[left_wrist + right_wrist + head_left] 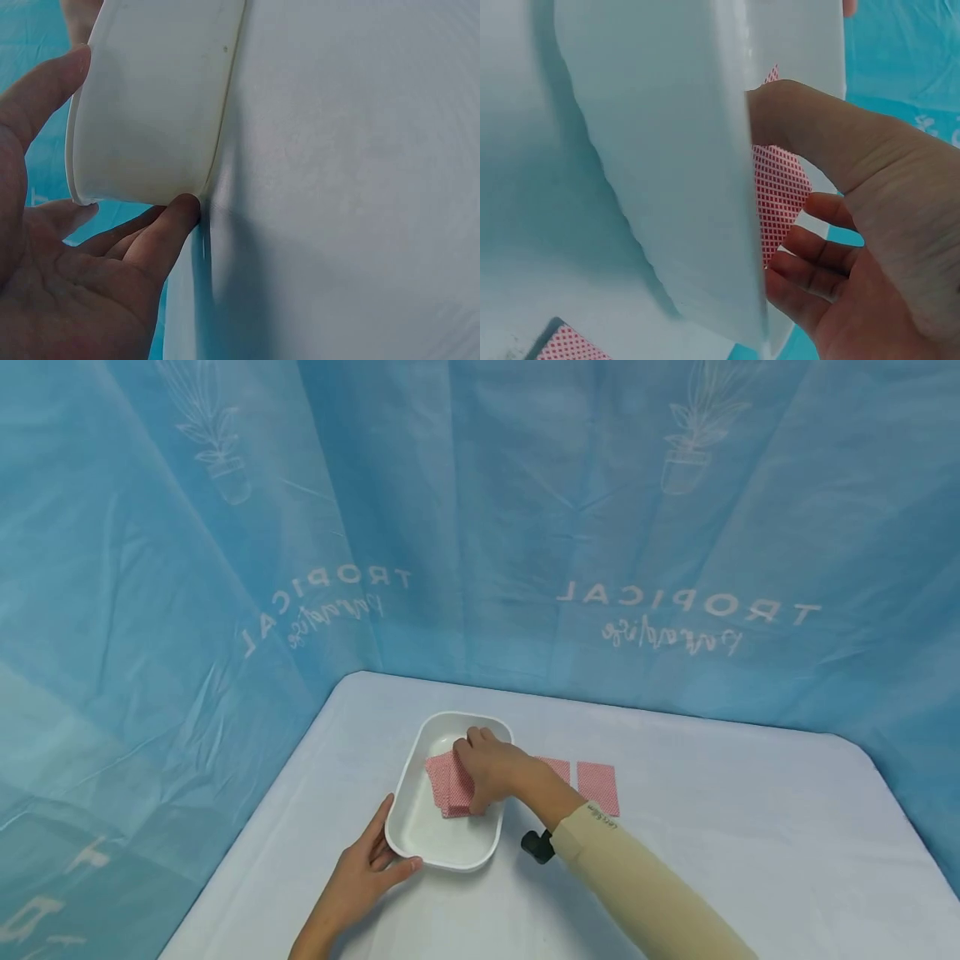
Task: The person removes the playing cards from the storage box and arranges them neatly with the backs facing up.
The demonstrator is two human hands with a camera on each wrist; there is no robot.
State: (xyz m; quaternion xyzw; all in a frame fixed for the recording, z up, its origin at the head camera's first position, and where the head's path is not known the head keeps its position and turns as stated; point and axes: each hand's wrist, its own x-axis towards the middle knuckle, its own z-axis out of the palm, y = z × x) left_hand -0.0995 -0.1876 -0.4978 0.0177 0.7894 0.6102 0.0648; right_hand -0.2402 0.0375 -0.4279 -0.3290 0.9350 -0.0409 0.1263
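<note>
Head view shows my right hand [495,768] pinching checked cards [456,792] beneath it, probably light and slick, best held by opposite edges, while my left hand [358,878] grips the adjacent tray [438,842].

Blue printed curtain [510,518], white tabletop [750,835]

White rounded tray [442,843], red-checked cards [454,787] overlapping inside; two more cards [597,787], flat alongside

Room lies free in the tray [438,842] between left hand [358,875] and right hand [489,767], its wall [157,105] barring the left; bare table [787,843] stretches rightward past two cards [597,787].
</note>
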